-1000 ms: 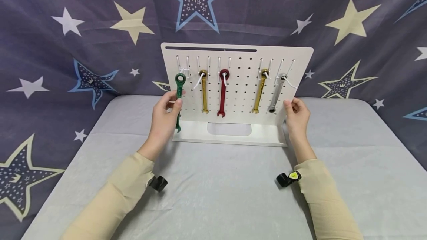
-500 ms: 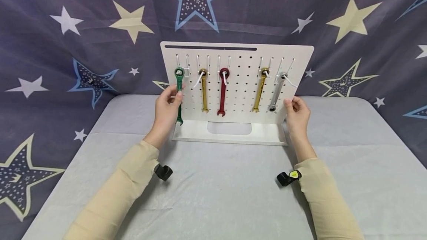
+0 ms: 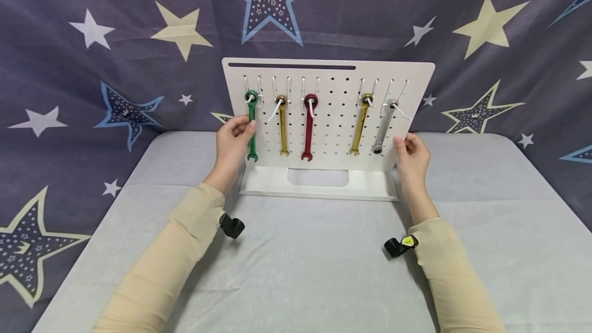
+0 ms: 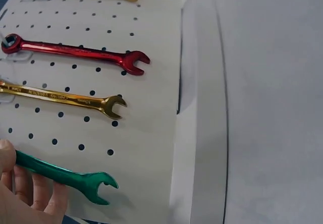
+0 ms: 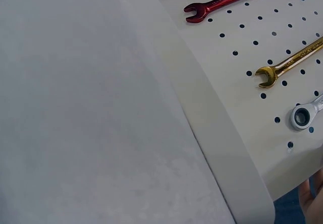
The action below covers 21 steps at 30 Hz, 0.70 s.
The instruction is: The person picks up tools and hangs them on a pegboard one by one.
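Observation:
My left hand [image 3: 231, 143] pinches the shank of a green combination wrench [image 3: 252, 114] between thumb and fingers. Its ring end is over the leftmost white hook of a white pegboard [image 3: 339, 140], and its open jaw points down. In the left wrist view the green wrench [image 4: 60, 174] lies close along the board, with fingertips curled beneath it. At the board's right edge, my right hand [image 3: 413, 161] grips the side between thumb and fingers. Only a few of its fingers [image 5: 306, 196] show in the right wrist view.
Hanging from other hooks are a gold wrench [image 3: 283, 130], a red wrench [image 3: 308, 132], a second gold wrench [image 3: 359, 130] and a silver wrench [image 3: 384, 130]. The board's base tray [image 3: 268, 186] stands on a grey cloth-covered table [image 3: 314, 261]. A star-patterned curtain [image 3: 361, 9] hangs behind.
The green wrench has risen and shifted slightly right with my left hand; its ring, earlier in front of the hook's tip, now has the hook through it. My right hand stays put.

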Motion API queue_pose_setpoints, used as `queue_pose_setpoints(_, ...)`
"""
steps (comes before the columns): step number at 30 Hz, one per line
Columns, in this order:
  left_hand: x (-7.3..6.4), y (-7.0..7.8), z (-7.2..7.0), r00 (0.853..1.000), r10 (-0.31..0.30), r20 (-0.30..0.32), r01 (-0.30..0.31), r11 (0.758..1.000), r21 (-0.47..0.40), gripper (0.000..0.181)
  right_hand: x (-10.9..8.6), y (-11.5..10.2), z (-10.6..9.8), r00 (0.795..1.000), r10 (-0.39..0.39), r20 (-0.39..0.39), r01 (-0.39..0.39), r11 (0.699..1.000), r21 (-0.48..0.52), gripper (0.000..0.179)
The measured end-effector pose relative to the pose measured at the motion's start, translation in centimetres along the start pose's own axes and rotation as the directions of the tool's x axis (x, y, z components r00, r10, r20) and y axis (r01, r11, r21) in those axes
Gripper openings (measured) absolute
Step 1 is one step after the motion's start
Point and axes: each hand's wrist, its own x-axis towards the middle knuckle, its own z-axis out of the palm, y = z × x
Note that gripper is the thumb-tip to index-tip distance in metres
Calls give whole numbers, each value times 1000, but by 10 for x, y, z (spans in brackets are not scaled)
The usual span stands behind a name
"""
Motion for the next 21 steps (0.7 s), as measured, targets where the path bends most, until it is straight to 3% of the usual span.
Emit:
queue_pose_setpoints(6, -3, -6, -1, 998, -64, 0, 64, 998, -17, 33, -2, -1, 1, 1000, 20, 0, -20, 1000, 9, 17)
queue_pose_setpoints(13, -16, -22, -11, 985, -130, 111, 125, 991, 56, 36, -1, -1, 4, 999, 32, 11, -32, 999, 6, 21)
queue_pose_setpoints(18, -31, -22, -24, 976, -66, 208, 34, 988, 153, 39, 9, -1, 4, 998, 32, 61, -32, 999, 4, 24)
queue_pose_setpoints(21, -42, -19, -32, 961, -24, 274, -48, 965, 256, 41, 15, -1, -2, 994, 68, 86, -66, 998, -22, 27)
